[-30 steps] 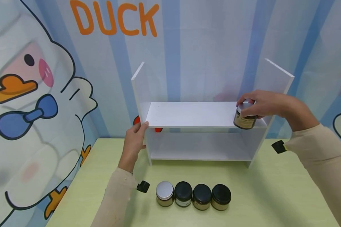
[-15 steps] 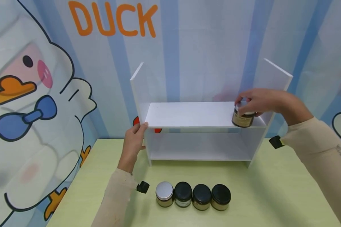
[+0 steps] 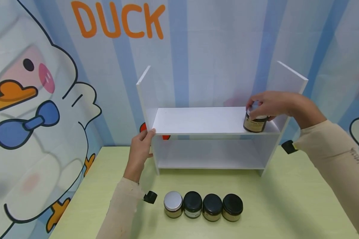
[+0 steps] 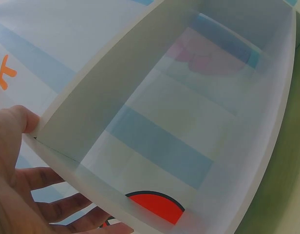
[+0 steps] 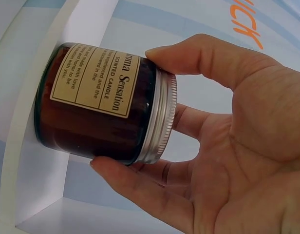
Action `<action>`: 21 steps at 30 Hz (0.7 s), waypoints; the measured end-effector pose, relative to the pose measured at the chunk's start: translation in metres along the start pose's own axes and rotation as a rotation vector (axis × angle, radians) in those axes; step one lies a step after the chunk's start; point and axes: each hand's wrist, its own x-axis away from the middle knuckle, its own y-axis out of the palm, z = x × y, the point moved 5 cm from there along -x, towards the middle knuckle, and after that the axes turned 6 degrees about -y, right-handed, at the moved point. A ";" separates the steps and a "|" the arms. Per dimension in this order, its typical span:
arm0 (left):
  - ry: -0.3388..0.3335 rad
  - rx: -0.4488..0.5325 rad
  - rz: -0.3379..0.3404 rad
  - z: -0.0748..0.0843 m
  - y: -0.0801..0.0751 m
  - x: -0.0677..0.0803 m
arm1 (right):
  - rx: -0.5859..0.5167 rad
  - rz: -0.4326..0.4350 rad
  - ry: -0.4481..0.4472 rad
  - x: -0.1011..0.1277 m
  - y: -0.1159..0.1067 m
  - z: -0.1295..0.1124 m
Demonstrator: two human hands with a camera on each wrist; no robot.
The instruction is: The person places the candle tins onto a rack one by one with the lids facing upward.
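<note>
My right hand [image 3: 270, 103] grips a scented candle jar [image 3: 254, 123] around its silver lid. Dark brown glass and a cream label show on the candle [image 5: 96, 97] in the right wrist view; its base meets the upper board near the right end of the white shelf [image 3: 197, 121]. At the shelf's left side panel, my left hand [image 3: 140, 149] holds the edge, thumb on the front where the upper board joins. In the left wrist view the left hand's fingers [image 4: 67, 207] spread behind that panel.
In front of the shelf stands a row of several jars: one silver-lidded jar [image 3: 173, 204] and black-lidded jars [image 3: 212, 206] beside it on the pale green table [image 3: 302, 205]. Behind hangs a striped blue backdrop [image 3: 215, 49] with a cartoon duck.
My right hand has moved the candle slightly back and left, over the upper board's front edge and onto the board. The left hand stays on the side panel.
</note>
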 end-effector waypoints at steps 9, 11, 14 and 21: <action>-0.007 0.000 0.000 0.000 0.000 0.000 | -0.011 0.018 -0.015 -0.001 -0.001 0.001; -0.005 -0.002 0.003 0.000 0.000 0.000 | 0.000 0.028 -0.024 -0.001 -0.002 0.002; -0.002 -0.004 0.007 0.000 0.000 0.000 | 0.018 0.041 -0.040 -0.002 -0.002 0.003; -0.002 -0.004 0.011 0.000 0.001 0.000 | 0.016 0.039 -0.051 -0.004 -0.004 0.003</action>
